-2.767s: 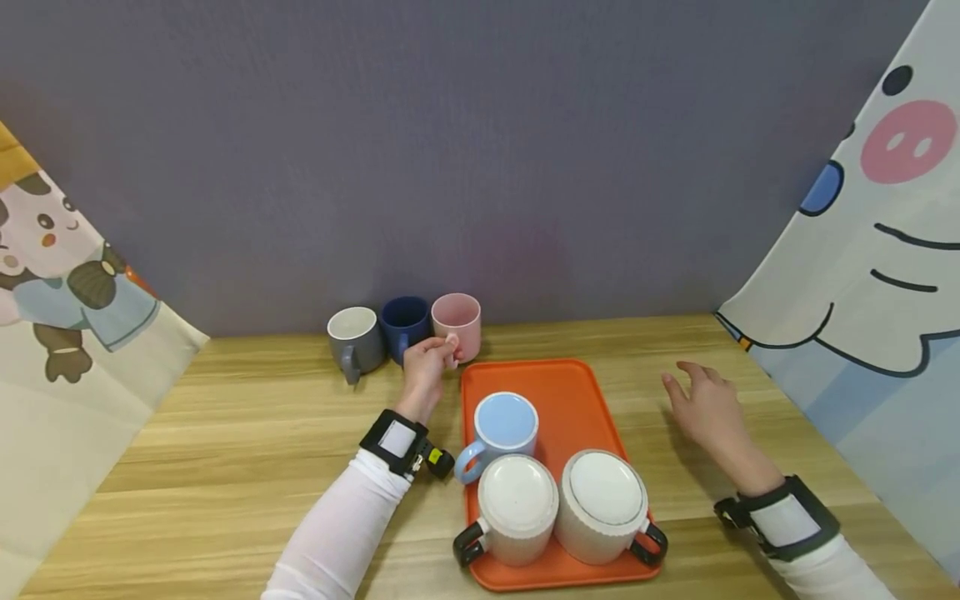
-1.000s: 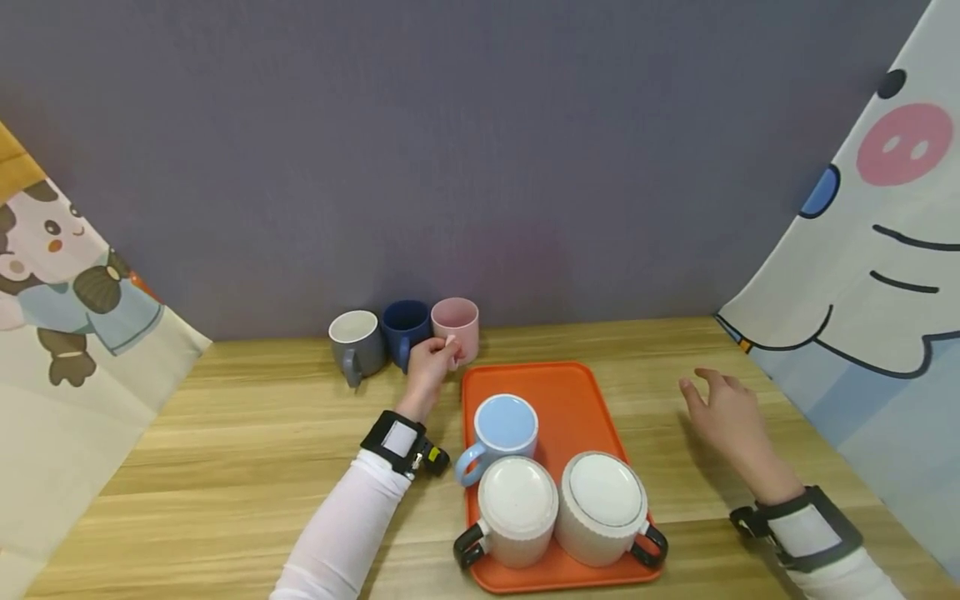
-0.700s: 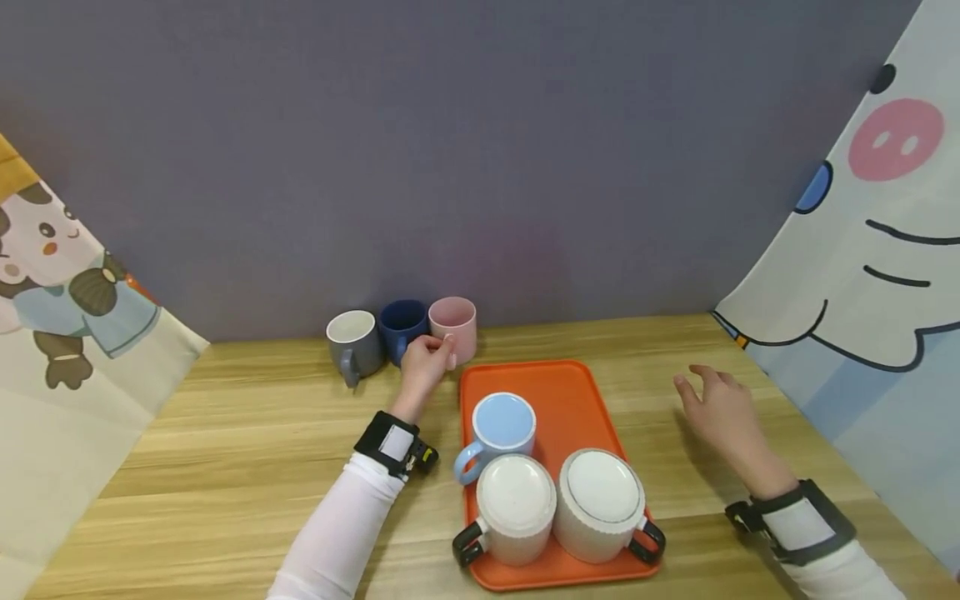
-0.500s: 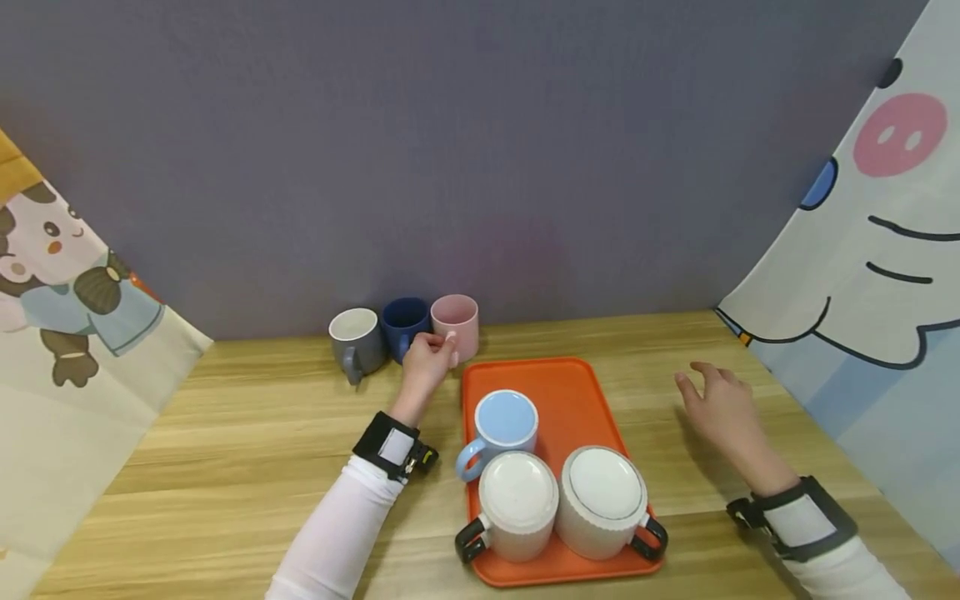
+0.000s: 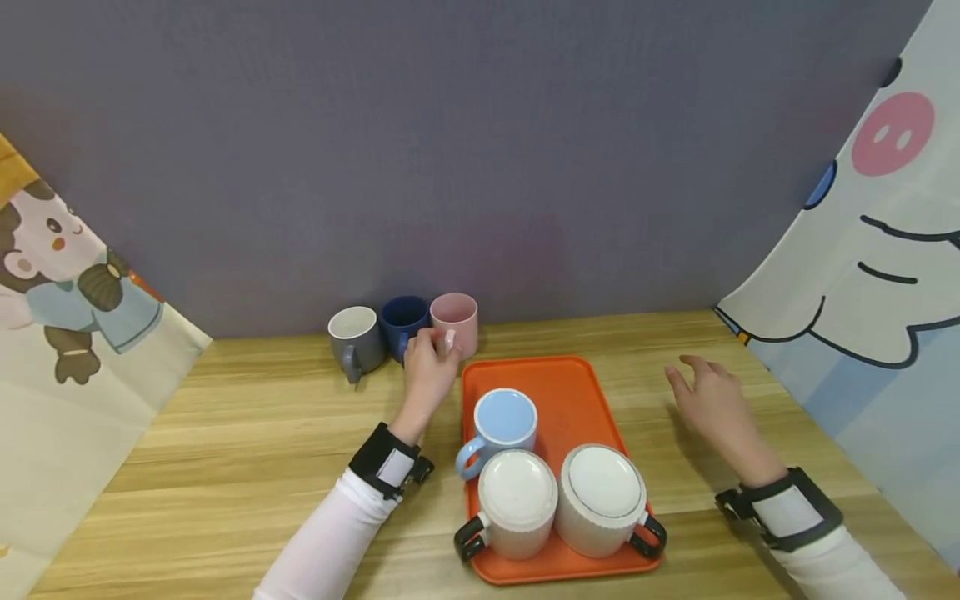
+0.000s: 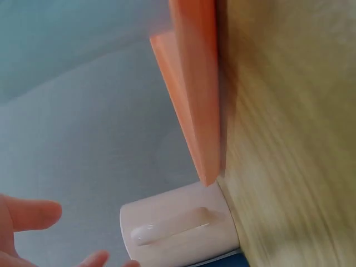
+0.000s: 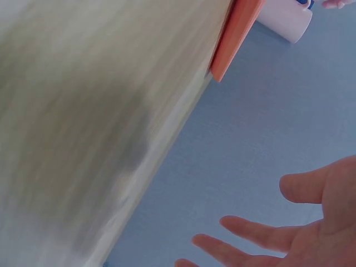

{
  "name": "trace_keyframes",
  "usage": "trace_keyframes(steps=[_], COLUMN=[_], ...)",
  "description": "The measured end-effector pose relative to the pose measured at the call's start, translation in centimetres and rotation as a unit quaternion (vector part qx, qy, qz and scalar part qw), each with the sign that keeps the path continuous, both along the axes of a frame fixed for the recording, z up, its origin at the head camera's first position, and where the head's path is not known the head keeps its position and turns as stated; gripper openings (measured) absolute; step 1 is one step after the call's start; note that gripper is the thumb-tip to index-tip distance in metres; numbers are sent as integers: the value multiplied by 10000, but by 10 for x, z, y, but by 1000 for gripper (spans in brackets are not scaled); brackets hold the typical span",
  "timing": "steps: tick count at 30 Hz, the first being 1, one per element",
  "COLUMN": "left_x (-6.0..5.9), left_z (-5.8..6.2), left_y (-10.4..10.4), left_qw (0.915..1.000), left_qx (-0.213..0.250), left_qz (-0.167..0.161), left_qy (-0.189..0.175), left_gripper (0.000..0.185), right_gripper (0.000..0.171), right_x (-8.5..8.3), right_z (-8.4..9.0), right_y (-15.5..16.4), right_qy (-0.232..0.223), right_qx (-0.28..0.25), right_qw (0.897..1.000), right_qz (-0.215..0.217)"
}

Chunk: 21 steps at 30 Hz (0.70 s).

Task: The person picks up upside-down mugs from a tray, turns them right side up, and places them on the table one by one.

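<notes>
Nearest the camera, on the near end of the orange tray (image 5: 577,385), two white ribbed mugs stand upside down side by side: the left white mug (image 5: 516,503) with its black handle pointing left, the right white mug (image 5: 602,498) with its black handle pointing right. They appear to touch. Just behind the left one stands a light blue mug (image 5: 501,421), upright, handle toward the near left, overhanging the tray's left rim. The tray's far half is bare. The tray lies on a wooden table (image 5: 247,433).

The right hand (image 5: 711,404) hovers over the table right of the tray, fingers spread and relaxed, holding nothing and well apart from every mug.

The left hand (image 5: 429,369) is at the tray's far left corner, at the pink mug (image 5: 455,321). The head view suggests fingers at its handle; the left wrist view shows the fingers (image 6: 33,214) extended beside the mug, so a closed grip cannot be confirmed.

The pink mug stands upright on the table by the grey wall (image 5: 465,150), last in a row with a navy mug (image 5: 401,319) and a grey mug (image 5: 355,337), each close against its neighbour.
</notes>
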<state>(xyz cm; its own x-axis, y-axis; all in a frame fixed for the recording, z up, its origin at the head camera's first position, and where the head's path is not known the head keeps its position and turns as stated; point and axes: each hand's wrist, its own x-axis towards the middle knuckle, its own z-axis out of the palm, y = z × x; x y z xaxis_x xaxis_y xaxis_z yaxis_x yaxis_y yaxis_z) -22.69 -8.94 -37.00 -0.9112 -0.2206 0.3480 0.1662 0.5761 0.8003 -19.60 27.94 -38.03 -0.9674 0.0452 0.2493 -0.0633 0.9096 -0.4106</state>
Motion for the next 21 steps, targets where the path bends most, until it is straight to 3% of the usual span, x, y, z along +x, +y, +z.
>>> trace_keyframes(steps=[6, 9, 14, 21], left_x=[7, 11, 18, 30], left_z=[0, -1, 3, 8], left_y=[-3, -4, -7, -10], left_qw=[9968, 9937, 9911, 9909], left_qx=[447, 713, 936, 796], left_qz=[-335, -519, -711, -985], left_qy=[572, 687, 619, 449], left_gripper=[35, 32, 33, 30], right_gripper=[56, 56, 57, 51], right_x=[-5, -5, -7, -12], right_z=[2, 1, 1, 0], right_y=[-7, -8, -12, -20], right_qy=[-151, -231, -201, -12], right_qx=[-83, -101, -53, -7], right_qw=[9998, 9997, 9997, 9996], right_qz=[59, 51, 105, 283])
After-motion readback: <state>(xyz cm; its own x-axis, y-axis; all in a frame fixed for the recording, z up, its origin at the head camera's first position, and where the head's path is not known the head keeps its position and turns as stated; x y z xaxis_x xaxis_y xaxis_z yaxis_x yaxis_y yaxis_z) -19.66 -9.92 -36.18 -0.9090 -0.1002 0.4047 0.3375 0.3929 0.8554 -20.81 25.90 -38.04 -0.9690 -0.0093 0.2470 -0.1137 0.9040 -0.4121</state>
